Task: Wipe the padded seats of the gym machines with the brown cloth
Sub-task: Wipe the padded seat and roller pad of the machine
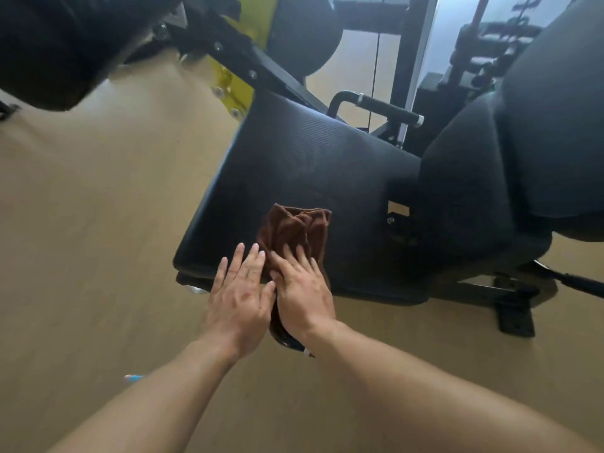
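- Right hand [302,289] lies flat and spread on the brown cloth [295,228], palm down, fingers [287,251] reaching forward over the folds; it presses the cloth rather than gripping it, which I judge is the way to rub a flat pad.
- Left hand [240,294] rests just beside it, also flat and released, holding nothing. Its fingertips are on the bare pad at the cloth's left edge and its thumb touches the right hand. I take it as a steadying hand, adding weight to the wipe.
- Brown cloth sits bunched into a long strip near the front edge of the padded seat [313,158]. Its far end fans out on the pad and its near end hangs off the front edge beneath my wrist.
- Padded seat is black and ribbed, tilted across the view, with most of its surface beyond the cloth still uncovered. I judge the wipe has the far part of the pad left to cover.
- Backrest [464,178], also black and padded, rises to the right of the seat, well apart from both hands.
- Black handle [389,109] with metal ends stands behind the seat.
- Tan floor [98,223] lies all around; a yellow frame part [228,83] shows at upper left.
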Motion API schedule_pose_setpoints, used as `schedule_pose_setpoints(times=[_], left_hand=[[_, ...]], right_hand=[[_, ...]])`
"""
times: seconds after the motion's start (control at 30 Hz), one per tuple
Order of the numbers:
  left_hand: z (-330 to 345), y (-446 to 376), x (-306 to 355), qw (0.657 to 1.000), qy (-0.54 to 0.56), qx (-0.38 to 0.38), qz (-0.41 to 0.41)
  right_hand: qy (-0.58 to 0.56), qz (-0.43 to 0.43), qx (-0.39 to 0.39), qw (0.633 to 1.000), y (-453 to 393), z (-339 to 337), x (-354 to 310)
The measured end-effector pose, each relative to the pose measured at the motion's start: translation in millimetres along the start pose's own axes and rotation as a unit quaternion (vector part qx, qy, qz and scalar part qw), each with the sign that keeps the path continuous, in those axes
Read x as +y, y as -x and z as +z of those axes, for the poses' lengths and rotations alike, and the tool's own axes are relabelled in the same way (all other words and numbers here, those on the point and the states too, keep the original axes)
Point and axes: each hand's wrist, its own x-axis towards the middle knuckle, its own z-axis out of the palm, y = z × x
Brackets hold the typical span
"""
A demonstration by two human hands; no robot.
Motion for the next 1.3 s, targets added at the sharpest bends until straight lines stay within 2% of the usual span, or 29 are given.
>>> schedule_pose_setpoints(times=[0.1, 0.2, 0.27, 0.33, 0.4, 0.47, 0.53, 0.67, 0.73, 0.8, 0.87, 0.93, 1.03, 1.07, 1.23, 1.3], left_hand=[[-8.7, 6.5, -14.8, 0.999, 0.038, 0.014, -0.031], [-23.3, 17.7, -39.8, 0.999, 0.047, 0.021, 0.001], [-36.6, 24.5, -56.8, 0.998, 0.057, 0.03, 0.002], [-47.2, 29.5, -72.8, 0.995, 0.079, 0.052, -0.027], [-52.5, 35.0, -90.4, 0.99, 0.103, 0.072, -0.06], [-52.8, 42.5, -110.7, 0.987, 0.116, 0.081, -0.074], [-52.0, 51.0, -131.9, 0.988, 0.116, 0.073, -0.069], [-56.4, 61.4, -166.5, 0.987, 0.136, 0.031, -0.074], [-58.4, 60.1, -176.9, 0.982, 0.17, 0.016, -0.075], [-60.3, 57.2, -180.9, 0.973, 0.22, -0.014, -0.067], [-59.2, 52.1, -179.8, 0.956, 0.285, -0.046, -0.056], [-55.9, 41.8, -174.3, 0.923, 0.371, -0.072, -0.074], [-49.1, 21.0, -163.0, 0.821, 0.532, -0.121, -0.166], [-46.9, 13.6, -161.3, 0.799, 0.556, -0.128, -0.193], [-41.3, -14.1, -169.4, 0.765, 0.551, -0.197, -0.268], [-38.6, -20.7, -170.0, 0.739, 0.564, -0.233, -0.286]], right_hand=[[-0.019, 0.003, -0.022, 1.0, -2.1, 10.7, -24.3], [-0.098, 0.063, -0.002, 0.993, -5.9, 16.0, -48.9], [-0.171, 0.131, 0.019, 0.976, -9.6, 17.4, -76.7], [-0.254, 0.204, 0.044, 0.944, -16.1, 23.0, -109.6], [-0.278, 0.224, 0.061, 0.932, -26.7, 30.8, -139.9], [-0.24, 0.207, 0.035, 0.948, -40.8, 37.6, -163.5], [-0.102, 0.186, 0.001, 0.977, -49.8, 43.4, -177.1], [0.11, 0.226, 0.019, 0.968, -59.5, 61.2, -171.4], [0.146, 0.23, 0.015, 0.962, -65.0, 67.9, -165.0], [0.132, 0.241, 0.018, 0.961, -71.9, 70.5, -163.4], [0.104, 0.267, 0.041, 0.957, -81.2, 75.1, -167.2], [0.082, 0.304, 0.064, 0.947, -94.1, 78.5, -170.4], [0.07, 0.327, 0.074, 0.939, -109.7, 76.7, -168.2], [0.065, 0.33, 0.075, 0.939, -113.4, 75.6, -165.7], [0.059, 0.326, 0.08, 0.94, -128.0, 67.5, -154.0], [0.059, 0.321, 0.079, 0.942, -135.3, 63.1, -148.1]])
